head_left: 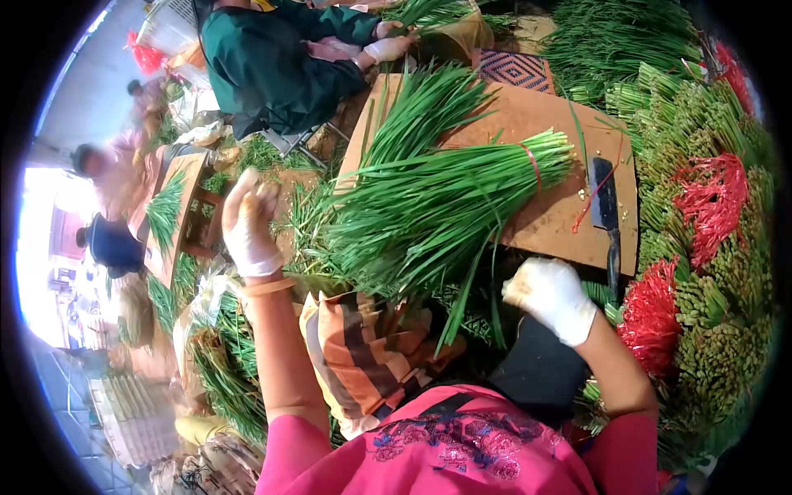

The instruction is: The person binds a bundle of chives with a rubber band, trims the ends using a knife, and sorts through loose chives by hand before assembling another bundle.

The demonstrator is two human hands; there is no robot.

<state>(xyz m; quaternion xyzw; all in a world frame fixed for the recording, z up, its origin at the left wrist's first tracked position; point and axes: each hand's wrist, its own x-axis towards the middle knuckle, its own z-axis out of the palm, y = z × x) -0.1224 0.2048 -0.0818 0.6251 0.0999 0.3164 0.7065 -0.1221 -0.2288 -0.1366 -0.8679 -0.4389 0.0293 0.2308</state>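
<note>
A thick bundle of green chives (pixel 445 194), tied near its cut end with a red band (pixel 532 165), lies across a brown wooden board (pixel 540 219). A looser sheaf of chives (pixel 421 111) lies behind it. My left hand (pixel 247 223), in a white glove, is raised left of the bundle with fingers curled and nothing visible in it. My right hand (pixel 551 295), also gloved, is closed in a fist at the board's near edge, below the bundle, apparently holding nothing. A dark cleaver (pixel 606 219) rests on the board's right side.
Stacks of tied chive bundles (pixel 709 247) with loose red ties (pixel 714 202) fill the right side. A person in green (pixel 272 62) works at the far end. A striped cloth (pixel 363 351) lies on my lap. More chives and another board (pixel 177 214) sit at left.
</note>
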